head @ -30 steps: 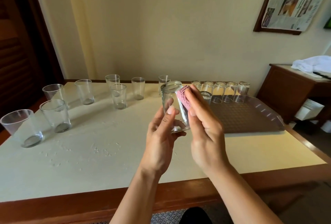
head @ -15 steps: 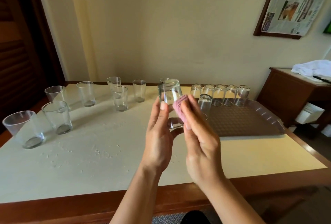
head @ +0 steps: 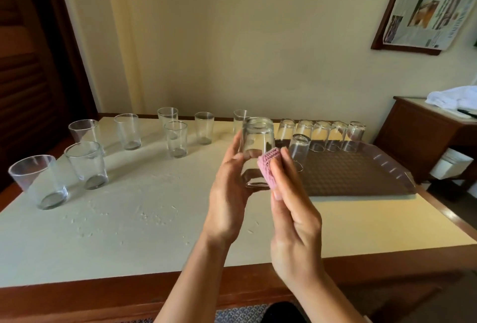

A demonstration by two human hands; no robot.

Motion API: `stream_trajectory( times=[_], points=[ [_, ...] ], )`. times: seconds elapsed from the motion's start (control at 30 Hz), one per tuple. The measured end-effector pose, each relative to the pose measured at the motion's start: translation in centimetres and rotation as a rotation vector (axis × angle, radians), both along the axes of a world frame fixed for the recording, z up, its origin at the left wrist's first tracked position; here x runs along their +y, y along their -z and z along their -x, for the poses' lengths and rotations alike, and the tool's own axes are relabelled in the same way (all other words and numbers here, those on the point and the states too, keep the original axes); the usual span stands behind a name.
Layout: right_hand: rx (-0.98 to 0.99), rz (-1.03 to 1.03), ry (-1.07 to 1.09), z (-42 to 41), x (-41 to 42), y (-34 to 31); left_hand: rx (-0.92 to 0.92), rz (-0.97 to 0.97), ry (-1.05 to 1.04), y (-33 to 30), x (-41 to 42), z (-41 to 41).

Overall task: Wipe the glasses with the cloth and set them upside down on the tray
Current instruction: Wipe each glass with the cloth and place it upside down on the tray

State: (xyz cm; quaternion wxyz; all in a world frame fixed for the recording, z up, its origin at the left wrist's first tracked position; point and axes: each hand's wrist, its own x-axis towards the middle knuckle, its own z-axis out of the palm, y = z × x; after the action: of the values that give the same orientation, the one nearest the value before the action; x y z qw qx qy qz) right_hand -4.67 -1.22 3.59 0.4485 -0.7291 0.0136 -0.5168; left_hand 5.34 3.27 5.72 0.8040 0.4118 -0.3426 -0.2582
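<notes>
Glass, inverted, gripped in left hand above table, beside tray; base up, likely ready for upside-down placement. Pink cloth pinched by right hand against glass wall, for wiping. Six inverted glasses on tray; eight upright awaiting wiping.

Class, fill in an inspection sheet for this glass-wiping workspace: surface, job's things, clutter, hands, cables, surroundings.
Surface: pale table, wood edge, faint marks.
Job's things: held glass, base up; pink cloth against it; six glasses inverted on brown tray; eight upright glasses on the table, left of the tray.
Clutter: nothing seen.
Hands: left hand holds the glass; right hand presses the cloth.
Cables: nothing seen.
Surroundings: side cabinet with white towel; framed newspaper.
</notes>
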Motion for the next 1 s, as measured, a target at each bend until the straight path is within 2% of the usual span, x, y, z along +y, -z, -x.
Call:
stream_trajectory(
  times=[0.1, 0.2, 0.3, 0.43, 0.5, 0.57, 0.67, 0.77, 0.9, 1.0],
  points=[
    [-0.016, -0.058, 0.002, -0.2, -1.3, -1.1, -0.012, -0.019, -0.004, 0.8, 0.2, 0.5],
    [0.007, -0.028, 0.063, -0.8, -2.5, -2.9, -0.021, -0.026, -0.027, 0.8, -0.2, 1.0],
    [-0.01, -0.036, 0.001, -0.7, -1.5, -2.1, 0.024, 0.009, -0.047, 0.2, -0.5, 0.5],
    [-0.035, -0.025, 0.043, -0.2, -0.6, -0.6, 0.047, -0.011, 0.164, 0.4, 0.1, -0.3],
    [-0.032, -0.025, 0.061, -0.4, -1.7, -1.8, 0.023, -0.029, 0.197, 0.6, 0.3, 0.3],
    [-0.003, -0.001, 0.116, -0.7, -2.9, -3.1, 0.039, -0.004, 0.144, 0.6, 0.1, 1.1],
    [0.024, 0.021, 0.056, -0.8, -2.1, -2.8, 0.112, 0.024, -0.021, -0.1, -0.4, 1.3],
    [0.024, 0.049, 0.049, -0.4, -0.2, -0.7, 0.154, 0.023, 0.009, -0.6, -0.3, 0.3],
    [-0.002, 0.015, 0.089, -0.7, -1.9, -1.6, -0.023, -0.074, 0.131, -0.1, 0.5, 0.4],
    [0.019, 0.042, 0.129, -1.1, -2.8, -2.9, 0.014, -0.036, 0.071, -0.1, 0.1, 1.2]
  ],
)
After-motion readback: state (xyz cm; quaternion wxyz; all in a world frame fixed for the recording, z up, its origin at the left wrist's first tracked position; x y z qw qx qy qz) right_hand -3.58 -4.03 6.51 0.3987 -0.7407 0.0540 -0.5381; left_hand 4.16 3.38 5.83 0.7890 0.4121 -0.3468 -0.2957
